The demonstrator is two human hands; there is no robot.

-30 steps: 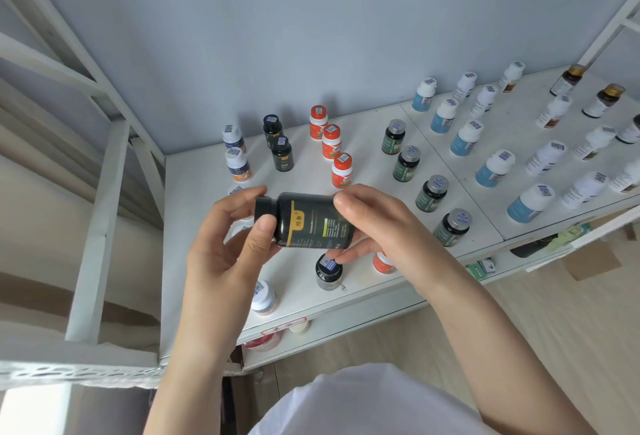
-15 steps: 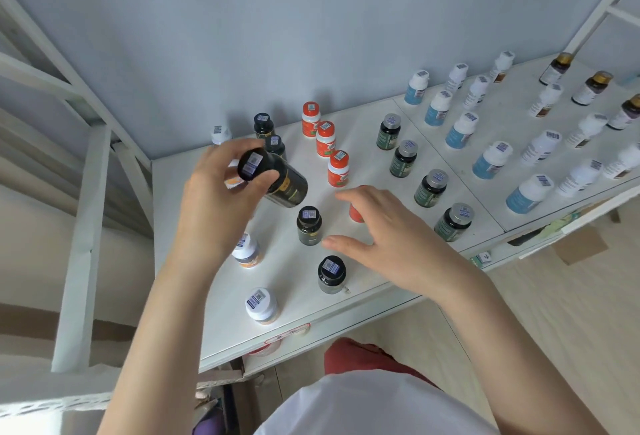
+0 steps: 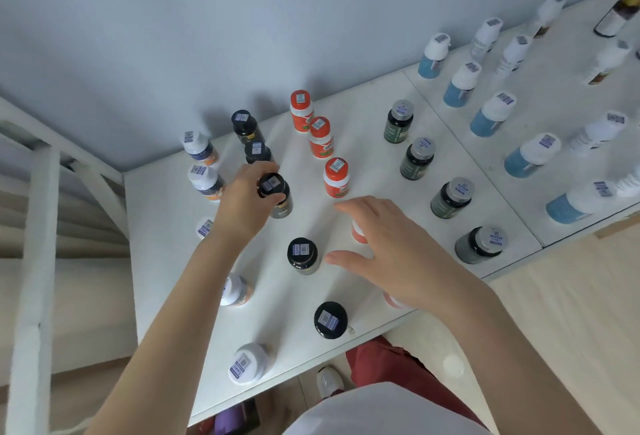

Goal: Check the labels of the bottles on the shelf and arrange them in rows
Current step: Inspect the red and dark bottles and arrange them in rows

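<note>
Label check is over: my left hand (image 3: 242,206), clamped round the black plastic yellow-labelled bottle (image 3: 276,193), has stood it upright on the white shelf (image 3: 374,115) third in the black row, while my right hand (image 3: 388,254) has let go and hovers spread.

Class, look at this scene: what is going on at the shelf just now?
A person is sorting bottles on a white shelf. The left hand grips a black bottle by its cap, setting it upright in the black row. The right hand hovers open over an orange-capped bottle.
</note>
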